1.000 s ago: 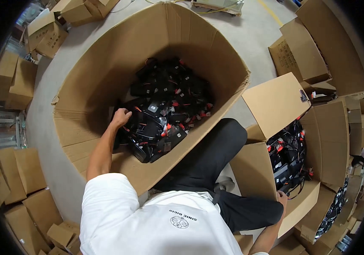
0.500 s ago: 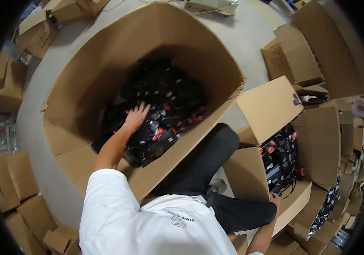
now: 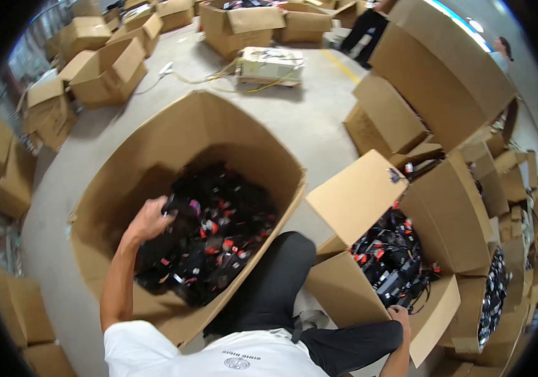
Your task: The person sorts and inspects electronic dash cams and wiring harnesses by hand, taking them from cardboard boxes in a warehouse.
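Note:
My left hand [image 3: 150,220] is inside a large open cardboard box [image 3: 93,242], closed round a black item [image 3: 184,210] that is smeared by motion. Beneath it lies a heap of black plastic pieces [image 3: 237,201] with red and white parts. Over to the right, my right hand [image 3: 399,316] has its fingers curled over the near edge of a smaller cardboard box [image 3: 344,283]. That box holds similar black and red pieces and cables [image 3: 401,264].
My bent leg [image 3: 269,283] stands between the two boxes. Stacked cartons [image 3: 451,75] rise at the right, and more cartons [image 3: 108,72] stand at the far left. A pale machine with yellow cords [image 3: 272,63] sits on the floor ahead. Other people [image 3: 363,31] stand far off.
My left hand has gone from lying spread on the heap to gripping a black item raised above it. The view has tilted up, and my right hand stays at the smaller box's edge.

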`<action>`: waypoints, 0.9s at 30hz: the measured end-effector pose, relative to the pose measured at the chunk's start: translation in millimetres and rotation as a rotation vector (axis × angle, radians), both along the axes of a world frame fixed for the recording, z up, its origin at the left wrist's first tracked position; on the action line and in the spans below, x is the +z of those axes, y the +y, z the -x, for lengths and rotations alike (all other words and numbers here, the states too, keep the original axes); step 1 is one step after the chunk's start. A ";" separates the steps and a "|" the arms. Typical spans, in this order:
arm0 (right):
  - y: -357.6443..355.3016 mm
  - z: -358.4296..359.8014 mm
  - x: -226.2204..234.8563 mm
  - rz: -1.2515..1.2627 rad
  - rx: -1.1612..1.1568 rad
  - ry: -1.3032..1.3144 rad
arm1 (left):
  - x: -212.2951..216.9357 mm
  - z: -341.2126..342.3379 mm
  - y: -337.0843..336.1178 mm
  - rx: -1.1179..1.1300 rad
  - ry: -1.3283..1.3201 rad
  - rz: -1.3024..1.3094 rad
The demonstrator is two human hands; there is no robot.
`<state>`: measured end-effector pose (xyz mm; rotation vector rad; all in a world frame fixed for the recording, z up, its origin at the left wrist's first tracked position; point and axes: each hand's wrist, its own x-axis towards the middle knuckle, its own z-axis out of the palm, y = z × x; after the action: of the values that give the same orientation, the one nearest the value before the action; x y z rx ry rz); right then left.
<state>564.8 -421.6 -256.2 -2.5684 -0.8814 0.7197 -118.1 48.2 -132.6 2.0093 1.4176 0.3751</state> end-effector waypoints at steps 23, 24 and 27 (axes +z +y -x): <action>305.8 325.7 180.1 -1.007 0.697 0.733 | 229.1 -193.6 -73.0 -0.020 -1.107 0.379; 311.3 332.1 176.9 -1.084 0.546 1.039 | 224.7 -198.3 -78.1 -0.067 -1.107 0.380; 315.4 326.2 163.5 -0.948 0.445 2.085 | 215.6 -223.1 -92.6 -0.132 -1.134 0.467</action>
<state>238.5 -106.1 -92.7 -0.0716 -0.5502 1.7388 105.0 -44.3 83.0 1.1276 0.5593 0.8498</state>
